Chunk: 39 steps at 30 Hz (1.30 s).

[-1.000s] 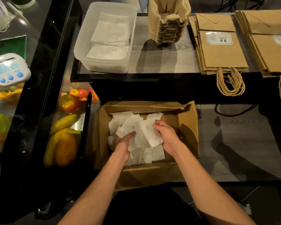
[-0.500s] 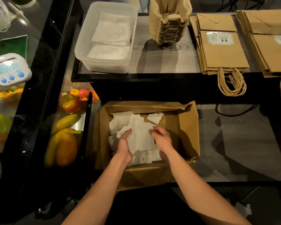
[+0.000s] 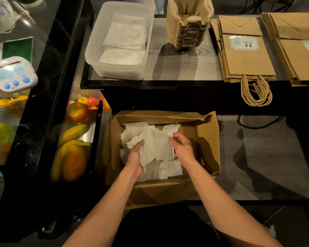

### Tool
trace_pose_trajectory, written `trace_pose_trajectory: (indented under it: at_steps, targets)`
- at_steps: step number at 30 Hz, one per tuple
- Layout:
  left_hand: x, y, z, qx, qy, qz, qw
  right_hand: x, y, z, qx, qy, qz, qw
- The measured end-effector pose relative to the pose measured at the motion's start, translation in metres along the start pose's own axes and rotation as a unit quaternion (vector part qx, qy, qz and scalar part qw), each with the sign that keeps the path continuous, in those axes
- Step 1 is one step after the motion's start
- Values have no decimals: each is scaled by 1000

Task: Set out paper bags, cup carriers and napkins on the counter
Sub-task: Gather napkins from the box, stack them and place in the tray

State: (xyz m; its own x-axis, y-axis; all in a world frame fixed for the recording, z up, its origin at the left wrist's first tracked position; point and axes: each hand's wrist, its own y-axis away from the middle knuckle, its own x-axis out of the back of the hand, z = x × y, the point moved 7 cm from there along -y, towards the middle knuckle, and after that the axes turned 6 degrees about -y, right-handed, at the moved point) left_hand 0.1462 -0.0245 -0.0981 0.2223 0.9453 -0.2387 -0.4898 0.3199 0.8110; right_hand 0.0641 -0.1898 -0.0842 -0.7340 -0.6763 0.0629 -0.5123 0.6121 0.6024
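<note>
An open cardboard box [image 3: 207,139] below the counter holds several loose white napkins [image 3: 156,145]. Both hands are inside it. My left hand [image 3: 135,157] lies under the left edge of a bunch of napkins, fingers curled up round it. My right hand [image 3: 181,146] pinches the bunch's right edge. On the counter a clear plastic tub [image 3: 95,50] holds flat napkins [image 3: 127,36]. A stack of pulp cup carriers [image 3: 189,24] stands beside it. Two piles of brown paper bags [image 3: 246,59] [image 3: 300,54] lie flat at the right, handles hanging over the edge.
A black display case with fruit [image 3: 75,139] stands at the left, close to the box. A white digital timer [image 3: 13,73] sits on its glass top. Grey wooden flooring [image 3: 260,157] shows right of the box. A black cable [image 3: 257,122] runs under the counter.
Both hands have drawn closer together around a bunch of napkins and lifted it slightly in the box. The counter items have not moved.
</note>
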Motion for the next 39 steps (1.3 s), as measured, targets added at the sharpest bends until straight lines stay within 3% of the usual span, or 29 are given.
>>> trace_pose_trajectory:
  at_steps: [5,7,11,16,20,22,25,27,34,39]
  targets:
    - [-1,-3,-3,2,-4,-5,1000,-10,3,6,-49,29,-63,996]
    - [-2,-4,-5,10,-5,-6,1000,-10,5,8,-55,23,-52,997]
    - [2,-6,-5,13,4,-3,1000,4,5,17,-89,-94,-4,992]
    - [11,-15,-9,9,-17,16,1000,10,2,-2,-41,-111,-45,992]
    - [8,-13,-5,-15,-72,26,997,-3,6,-36,21,-20,-196,980]
    - [6,-12,-5,-13,-100,22,995,-18,9,-50,52,92,-254,961]
    - [3,-18,-8,-15,-112,8,994,-34,6,-52,101,285,-263,916]
    - [2,-18,-8,-16,-114,-6,993,-38,2,-45,107,349,-251,897]
    - [10,-14,-5,-15,-86,-1,996,-38,13,-46,144,343,-220,902]
    - [8,-16,-7,-10,-81,-4,997,-47,14,-49,163,347,-253,888]
